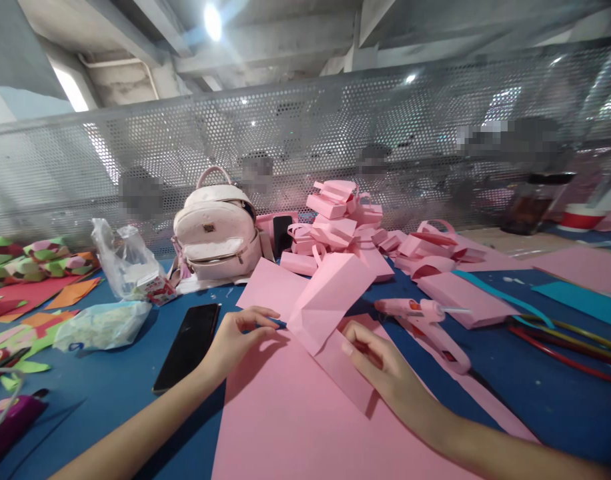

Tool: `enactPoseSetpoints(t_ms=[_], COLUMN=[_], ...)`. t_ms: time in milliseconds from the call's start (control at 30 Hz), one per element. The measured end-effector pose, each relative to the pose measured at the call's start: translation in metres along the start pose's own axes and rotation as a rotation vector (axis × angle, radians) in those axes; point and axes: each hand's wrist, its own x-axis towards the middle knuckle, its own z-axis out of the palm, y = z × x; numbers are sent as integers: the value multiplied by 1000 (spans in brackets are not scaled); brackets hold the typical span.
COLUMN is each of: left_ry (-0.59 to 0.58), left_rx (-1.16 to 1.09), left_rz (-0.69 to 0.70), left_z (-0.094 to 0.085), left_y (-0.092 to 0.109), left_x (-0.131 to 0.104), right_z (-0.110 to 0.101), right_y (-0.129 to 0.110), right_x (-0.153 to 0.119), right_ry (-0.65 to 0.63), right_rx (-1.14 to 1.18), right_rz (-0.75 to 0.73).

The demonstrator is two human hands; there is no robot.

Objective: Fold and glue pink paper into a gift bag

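Note:
A folded sheet of pink paper (pixel 330 300) stands partly raised at the middle of the table, its creased flaps tilted. Under it lies a larger flat pink sheet (pixel 280 413). My left hand (pixel 240 337) is beside the folded paper's left side, thumb and fingers slightly apart, with nothing visible between them. On the other side, my right hand (pixel 380 363) has its fingers curled and its thumb at the lower right edge of the folded paper, gripping it there. A pink glue gun (pixel 430 327) lies to the right of that hand.
A black phone (pixel 188 347) lies left of my left arm. Behind stand a white backpack (pixel 218 233) and a pile of pink paper boxes (pixel 335 227). A plastic bag (pixel 128 260) and a tissue pack (pixel 103 325) lie left; coloured cords (pixel 565 340) lie right.

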Motion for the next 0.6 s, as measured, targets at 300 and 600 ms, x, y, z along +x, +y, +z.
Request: enactPoseSetpoints(t_ms=[300, 600], left_ry=[-63, -7], left_rx=[30, 130], left_rz=[33, 119], left_z=[2, 4], left_y=[-1, 12], left_x=[-1, -7], right_z=[0, 1], right_y=[-2, 0], right_x=[1, 1], right_ry=[-6, -5], right_rx=[24, 33], right_rz=[13, 13])
